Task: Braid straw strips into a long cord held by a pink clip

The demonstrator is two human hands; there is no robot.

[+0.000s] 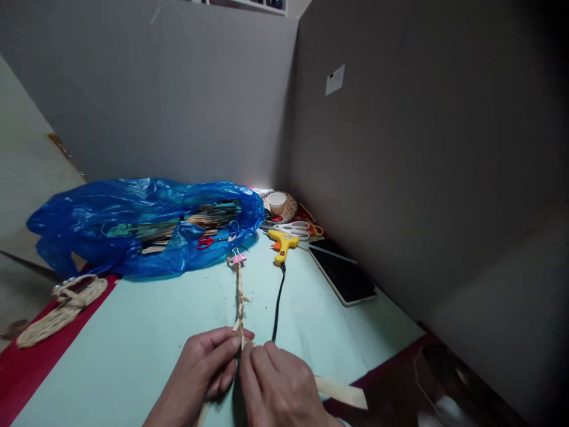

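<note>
My left hand (207,365) and my right hand (278,382) meet at the near edge of the pale green mat (146,338), fingers pinched on the near end of a thin braided straw strip (240,293). The braid runs away from me to a pink binder clip (238,256) at its far end. A flat pale leaf strip (340,392) sticks out to the right from under my right hand.
A blue plastic bag (142,222) of strips and red scissors lies at the back. A yellow glue gun (283,243) with a black cord (278,302), white scissors (293,228), a small basket with a cup (278,203), a tablet (342,274) and a straw coil (62,308) surround the mat.
</note>
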